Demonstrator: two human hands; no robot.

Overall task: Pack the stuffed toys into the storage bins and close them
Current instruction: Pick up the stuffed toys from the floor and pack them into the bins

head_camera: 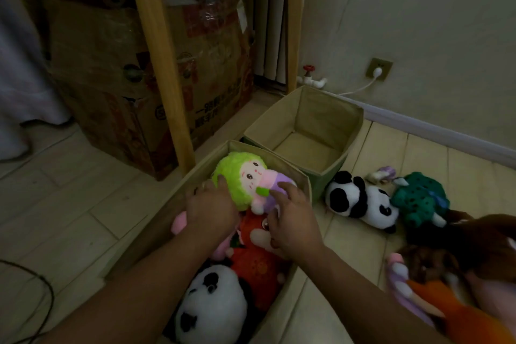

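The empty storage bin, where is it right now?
In the head view the empty bin stands open at centre, near the wall, just behind the fuller bin where both hands press a green-haired doll; a panda toy lies to its right.

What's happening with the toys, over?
Both hands, left and right, pressing green doll into near bin. Far bin empty. Panda and others on floor. Nothing blocking.
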